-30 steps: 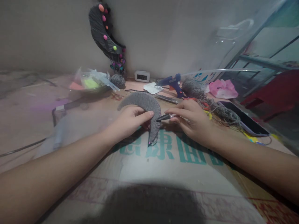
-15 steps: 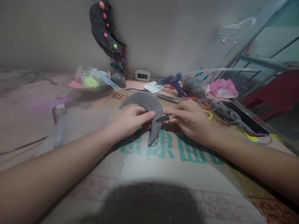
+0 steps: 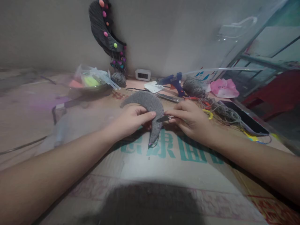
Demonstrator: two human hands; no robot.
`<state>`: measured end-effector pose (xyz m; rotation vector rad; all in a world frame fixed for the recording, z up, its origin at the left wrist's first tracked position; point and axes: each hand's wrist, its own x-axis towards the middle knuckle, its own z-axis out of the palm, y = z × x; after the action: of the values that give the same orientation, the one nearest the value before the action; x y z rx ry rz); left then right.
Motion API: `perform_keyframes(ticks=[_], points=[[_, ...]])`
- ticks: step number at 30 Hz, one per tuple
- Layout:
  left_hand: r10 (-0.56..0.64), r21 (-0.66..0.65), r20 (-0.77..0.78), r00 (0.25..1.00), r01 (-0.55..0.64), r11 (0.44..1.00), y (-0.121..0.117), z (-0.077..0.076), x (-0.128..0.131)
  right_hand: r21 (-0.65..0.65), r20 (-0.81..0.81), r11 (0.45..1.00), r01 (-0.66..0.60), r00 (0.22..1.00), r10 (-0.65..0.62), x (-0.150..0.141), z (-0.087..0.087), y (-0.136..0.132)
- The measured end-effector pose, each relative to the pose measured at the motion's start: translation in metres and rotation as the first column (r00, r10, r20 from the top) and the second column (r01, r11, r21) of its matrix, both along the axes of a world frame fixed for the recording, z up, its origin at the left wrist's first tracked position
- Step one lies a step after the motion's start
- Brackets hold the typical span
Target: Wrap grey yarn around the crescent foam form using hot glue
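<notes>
- My left hand [image 3: 131,122] pinches the grey yarn crescent [image 3: 152,102], thumb flat on its upper face and the other fingers mostly hidden beneath it.
- The crescent is in the middle, over the printed cardboard [image 3: 138,168]; its narrow ends point left and down toward me. I cannot tell whether it rests on the board or is lifted a little.
- At the lower end I see a speck of pink and a loose loop of yarn.
- My right hand [image 3: 193,122] pinches a small dark tool [image 3: 164,118] between thumb and fingertips. Its pointed end overlaps the crescent's outer edge; whether it touches the yarn, I cannot tell.
- Just beyond the crescent are a metal blade [image 3: 168,98], a white card [image 3: 153,87] and a blue glue gun [image 3: 173,82]; a white clock [image 3: 142,75] stands farther back, near the wall.
- A big ball of grey yarn [image 3: 194,87] sits right of the glue gun, and loose yarn [image 3: 226,113] lies between my right hand and the phone [image 3: 247,120].
- Back on the left is a bowl [image 3: 93,90] of bright bits and clear plastic, with a smaller yarn ball [image 3: 119,80] beside it.
- Above that ball, a dark crescent with coloured balls [image 3: 98,29] is up against the wall.
</notes>
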<state>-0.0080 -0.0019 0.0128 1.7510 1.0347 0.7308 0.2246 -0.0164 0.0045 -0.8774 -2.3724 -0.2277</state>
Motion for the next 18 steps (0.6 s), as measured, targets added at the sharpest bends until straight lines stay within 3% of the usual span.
perform_keyframes(ticks=[8,18], points=[[-0.015,-0.029,0.007,1.000,0.016,0.999,-0.0016,-0.0005,-0.0009,0.014,-0.029,0.997,-0.073,0.997,0.073,0.0004,0.0000,0.0016],[-0.003,0.015,-0.008,1.000,0.003,1.000,-0.0003,-0.0021,-0.0004,-0.039,-0.028,0.999,-0.028,0.999,0.027,0.0021,-0.0004,0.0002]])
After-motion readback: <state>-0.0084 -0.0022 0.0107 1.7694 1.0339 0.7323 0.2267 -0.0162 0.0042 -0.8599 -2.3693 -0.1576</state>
